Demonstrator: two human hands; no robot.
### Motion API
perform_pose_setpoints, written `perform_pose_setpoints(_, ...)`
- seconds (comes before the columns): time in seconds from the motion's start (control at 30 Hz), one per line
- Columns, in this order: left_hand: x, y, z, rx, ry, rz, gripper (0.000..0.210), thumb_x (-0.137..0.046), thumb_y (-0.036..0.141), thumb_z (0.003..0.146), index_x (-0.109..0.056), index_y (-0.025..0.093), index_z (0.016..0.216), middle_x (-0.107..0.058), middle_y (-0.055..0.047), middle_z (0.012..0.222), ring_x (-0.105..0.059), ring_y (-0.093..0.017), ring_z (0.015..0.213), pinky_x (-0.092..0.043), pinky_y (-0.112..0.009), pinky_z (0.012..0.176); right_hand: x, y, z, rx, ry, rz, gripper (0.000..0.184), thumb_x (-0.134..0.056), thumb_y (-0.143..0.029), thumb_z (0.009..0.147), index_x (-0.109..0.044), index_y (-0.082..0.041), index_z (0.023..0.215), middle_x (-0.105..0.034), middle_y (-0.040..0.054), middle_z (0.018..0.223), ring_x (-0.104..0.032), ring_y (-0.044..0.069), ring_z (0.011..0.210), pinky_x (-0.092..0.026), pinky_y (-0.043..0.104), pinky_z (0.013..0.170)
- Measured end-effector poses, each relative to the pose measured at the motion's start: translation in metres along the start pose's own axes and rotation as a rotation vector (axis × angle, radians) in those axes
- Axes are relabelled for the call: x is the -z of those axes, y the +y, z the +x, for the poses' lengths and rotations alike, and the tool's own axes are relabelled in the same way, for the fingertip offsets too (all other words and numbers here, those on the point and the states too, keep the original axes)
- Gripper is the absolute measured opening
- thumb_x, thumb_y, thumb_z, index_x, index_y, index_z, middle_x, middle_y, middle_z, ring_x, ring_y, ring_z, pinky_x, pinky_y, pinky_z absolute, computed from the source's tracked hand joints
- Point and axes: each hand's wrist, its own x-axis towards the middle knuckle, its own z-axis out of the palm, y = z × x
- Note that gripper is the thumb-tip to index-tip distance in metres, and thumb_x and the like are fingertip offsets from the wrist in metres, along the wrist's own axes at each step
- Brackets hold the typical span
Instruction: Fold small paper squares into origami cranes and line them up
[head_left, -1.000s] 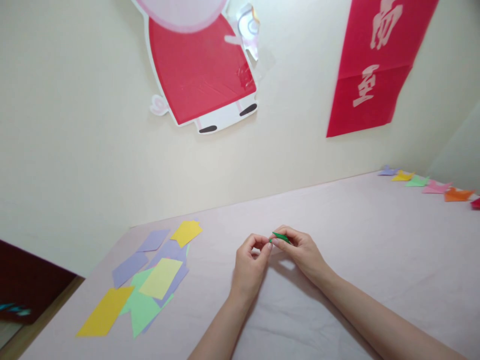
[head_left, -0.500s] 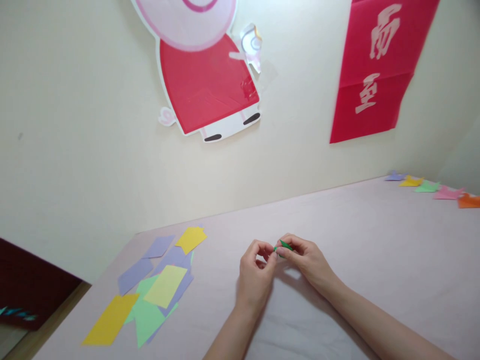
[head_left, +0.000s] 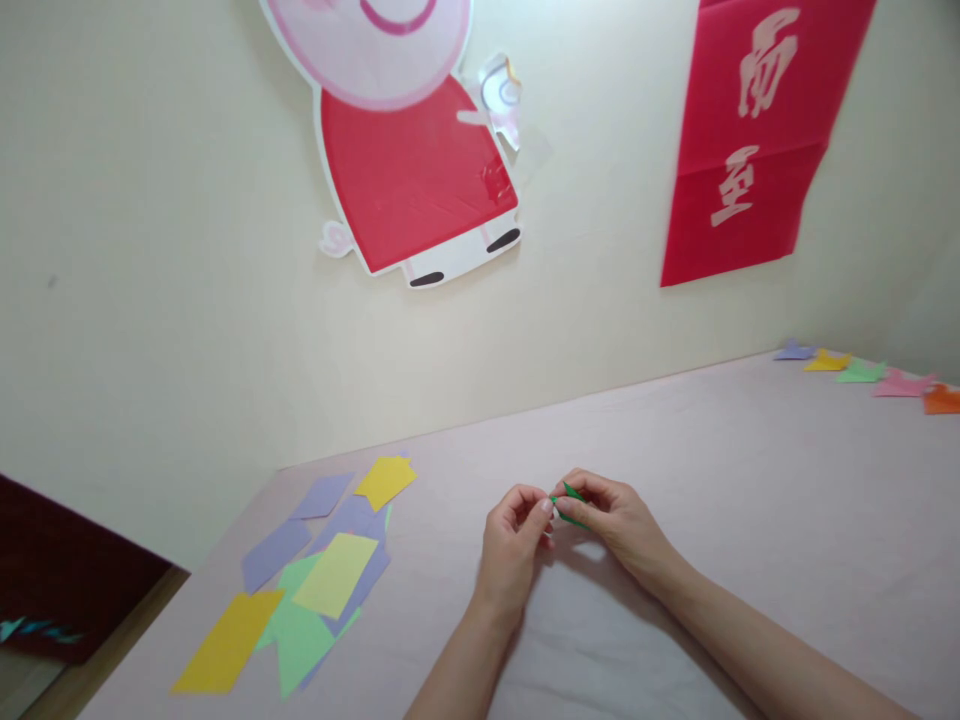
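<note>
A small folded piece of dark green paper [head_left: 573, 493] is held between my two hands, just above the pale cloth surface [head_left: 675, 480]. My right hand [head_left: 611, 515] pinches its larger part between thumb and fingers, with a pointed end sticking up. At the paper's left tip, the thumb and forefinger of my left hand [head_left: 517, 525] are pressed together. Much of the paper is hidden behind the right fingers, so its full folded shape does not show.
Loose paper sheets lie to the left: yellow [head_left: 229, 643], purple [head_left: 276, 553], pale yellow [head_left: 335, 575] and mint green [head_left: 304, 645]. Along the far right edge stand several folded paper shapes, one of them pink [head_left: 902, 383]. Behind rises a wall with a pig cutout [head_left: 412, 185] and a red banner [head_left: 739, 190].
My left fingers have closed in a little, and the gap between thumb and forefinger is smaller. The right hand has barely moved, still pinching the green paper. The view has shifted slightly.
</note>
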Motion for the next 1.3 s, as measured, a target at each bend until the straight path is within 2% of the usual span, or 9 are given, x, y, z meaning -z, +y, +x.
perform_pose_setpoints(0.17, 0.0006, -0.0009, -0.0019, -0.111, -0.016, 0.162, 0.019, -0.058, 0.036, 0.085, -0.058, 0.017, 0.082, -0.054, 0.001, 0.073, -0.049, -0.011, 0.063, -0.041, -0.021, 0.057, 0.0012, 0.0002, -0.0009, -0.031, -0.001, 0.045, 0.023, -0.073, -0.04, 0.073, -0.068, -0.018, 0.074, -0.059, -0.0006, 0.073, -0.05, 0.015, 0.071, -0.038, 0.027, 0.067)
perform_pose_setpoints(0.37, -0.0014, 0.0024, -0.006, -0.243, 0.031, 0.364, 0.013, -0.056, 0.029, 0.087, -0.059, 0.018, 0.081, -0.058, 0.0, 0.079, -0.054, -0.014, 0.074, -0.042, -0.022, 0.061, 0.0006, -0.0007, -0.002, -0.056, -0.009, 0.086, 0.026, -0.074, -0.042, 0.072, -0.067, -0.017, 0.075, -0.057, -0.0013, 0.071, -0.048, 0.014, 0.069, -0.036, 0.026, 0.064)
perform_pose_setpoints(0.63, -0.0035, 0.004, -0.0062, -0.225, 0.057, 0.345, 0.012, -0.058, 0.026, 0.084, -0.058, 0.018, 0.076, -0.057, 0.001, 0.074, -0.055, -0.014, 0.073, -0.041, -0.022, 0.061, -0.0017, -0.0026, -0.0025, -0.07, -0.025, 0.108, 0.03, -0.074, -0.044, 0.072, -0.064, -0.016, 0.075, -0.054, -0.0022, 0.068, -0.046, 0.012, 0.065, -0.035, 0.025, 0.061)
perform_pose_setpoints(0.93, -0.0024, 0.0012, -0.0035, -0.174, 0.032, 0.191, 0.02, -0.058, 0.035, 0.085, -0.056, 0.017, 0.077, -0.053, 0.001, 0.072, -0.051, -0.013, 0.067, -0.044, -0.023, 0.061, -0.002, -0.0023, -0.0022, -0.061, -0.049, 0.123, 0.03, -0.073, -0.044, 0.074, -0.064, -0.015, 0.076, -0.055, -0.0025, 0.066, -0.047, 0.012, 0.063, -0.036, 0.025, 0.06)
perform_pose_setpoints(1.3, -0.0019, 0.0001, -0.0043, -0.218, 0.057, 0.291, 0.017, -0.057, 0.031, 0.087, -0.056, 0.018, 0.076, -0.056, 0.001, 0.074, -0.054, -0.013, 0.07, -0.042, -0.022, 0.061, -0.0023, -0.0049, -0.0026, -0.043, -0.047, 0.108, 0.03, -0.072, -0.045, 0.074, -0.064, -0.017, 0.074, -0.056, -0.0015, 0.065, -0.049, 0.013, 0.062, -0.039, 0.026, 0.06)
